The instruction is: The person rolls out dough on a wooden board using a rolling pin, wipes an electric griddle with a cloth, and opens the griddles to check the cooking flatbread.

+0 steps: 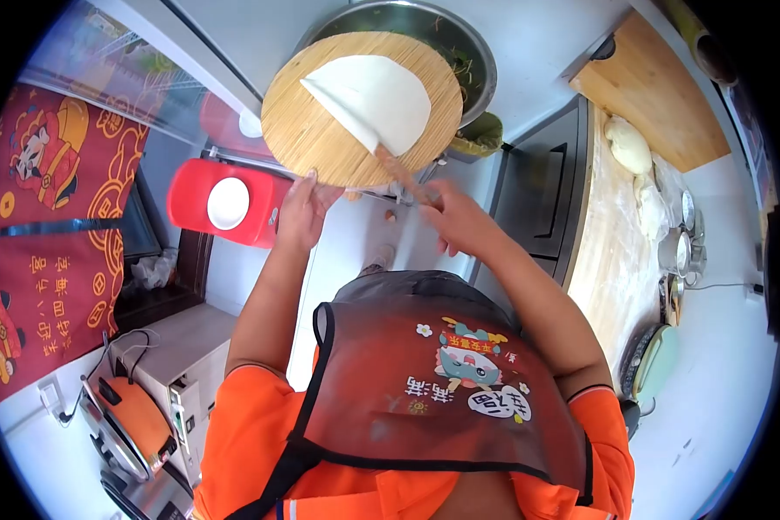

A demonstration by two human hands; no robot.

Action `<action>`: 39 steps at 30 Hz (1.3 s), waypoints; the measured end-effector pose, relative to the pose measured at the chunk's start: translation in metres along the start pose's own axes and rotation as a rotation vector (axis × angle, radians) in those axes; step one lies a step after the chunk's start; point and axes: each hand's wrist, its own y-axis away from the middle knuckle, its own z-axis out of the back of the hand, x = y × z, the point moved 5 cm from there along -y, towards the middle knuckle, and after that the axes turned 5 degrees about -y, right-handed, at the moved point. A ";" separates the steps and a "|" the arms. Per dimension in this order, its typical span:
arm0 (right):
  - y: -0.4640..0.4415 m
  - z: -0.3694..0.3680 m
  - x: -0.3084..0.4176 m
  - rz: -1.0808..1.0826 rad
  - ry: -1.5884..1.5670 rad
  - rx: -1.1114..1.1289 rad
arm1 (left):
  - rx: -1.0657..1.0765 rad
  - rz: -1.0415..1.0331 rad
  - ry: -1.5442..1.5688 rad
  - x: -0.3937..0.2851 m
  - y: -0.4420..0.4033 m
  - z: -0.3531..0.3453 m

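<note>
My left hand [306, 211] grips the near edge of a round wooden board [290, 113], thumb at the rim and the other fingers mostly hidden below. On the board lies a thin white sheet of dough [386, 95], its left edge folded over in a straight line. In my right hand [449, 218], fingers closed, is a brown wooden stick [396, 170]. The stick's far tip meets the lower corner of the dough; I cannot tell whether it goes under it.
Behind the board stands a metal basin [484, 56] with greens inside. A white bowl [228, 204] sits on a red stool [185, 192] at left. The floury worktop [600, 225] at right carries dough lumps [627, 146] and metal cups [674, 251]. A bin [481, 137] stands below the basin.
</note>
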 end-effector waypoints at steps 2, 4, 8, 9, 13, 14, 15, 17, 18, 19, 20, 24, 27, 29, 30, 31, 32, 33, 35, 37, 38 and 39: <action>0.004 -0.015 0.021 -0.321 -0.232 0.390 | -0.006 -0.014 0.000 0.000 -0.001 -0.001; -0.002 -0.038 0.014 0.024 0.144 0.168 | -0.002 -0.005 0.007 0.004 -0.004 0.004; 0.024 -0.048 0.025 0.483 0.564 -0.022 | -0.001 -0.005 0.012 0.011 -0.006 0.009; 0.030 -0.047 0.027 0.482 0.546 -0.011 | -0.017 -0.014 0.018 0.016 -0.007 0.017; 0.064 -0.014 0.012 0.426 0.453 -0.130 | 0.010 0.006 0.022 0.028 0.003 0.018; 0.079 0.001 -0.005 0.407 0.426 -0.192 | 0.074 0.031 -0.006 0.029 0.014 0.005; 0.102 0.024 -0.028 0.355 0.388 -0.323 | 0.055 0.121 -0.021 0.050 0.016 0.011; 0.140 0.049 -0.064 0.288 0.284 -0.546 | 0.222 0.255 -0.188 0.085 0.028 -0.001; 0.164 0.064 -0.089 0.134 0.239 -0.631 | 0.281 0.332 -0.217 0.105 0.029 -0.012; 0.194 0.072 -0.115 -0.013 0.184 -0.697 | 0.332 0.370 -0.304 0.119 0.034 -0.030; 0.218 0.074 -0.145 -0.081 0.178 -0.851 | 0.431 0.407 -0.335 0.137 0.031 -0.047; 0.311 0.050 -0.249 -0.434 0.129 -1.255 | 0.655 0.298 -0.758 0.182 0.011 -0.173; 0.362 0.026 -0.285 -0.691 0.125 -1.337 | 1.014 -0.173 -1.199 0.209 -0.005 -0.292; 0.381 0.008 -0.298 -0.818 0.143 -1.354 | 1.212 -0.585 -1.325 0.215 0.001 -0.382; 0.388 0.003 -0.303 -0.899 0.144 -1.345 | 1.302 -0.780 -1.296 0.220 0.007 -0.429; 0.393 -0.003 -0.308 -0.936 0.174 -1.335 | 1.379 -0.888 -1.250 0.234 0.003 -0.471; 0.395 -0.006 -0.313 -0.948 0.226 -1.337 | 1.457 -0.992 -1.199 0.250 -0.001 -0.511; 0.395 -0.010 -0.316 -0.966 0.273 -1.337 | 1.502 -1.047 -1.228 0.266 -0.002 -0.552; 0.389 -0.008 -0.312 -1.055 0.325 -1.297 | 1.597 -1.138 -1.262 0.305 -0.005 -0.623; 0.381 0.005 -0.313 -1.111 0.363 -1.335 | 1.682 -1.232 -1.280 0.355 -0.014 -0.685; 0.379 0.021 -0.305 -1.075 0.444 -1.428 | 1.707 -1.285 -1.299 0.383 -0.020 -0.712; 0.373 0.043 -0.297 -1.082 0.274 -1.443 | 1.731 -1.339 -1.318 0.409 -0.028 -0.733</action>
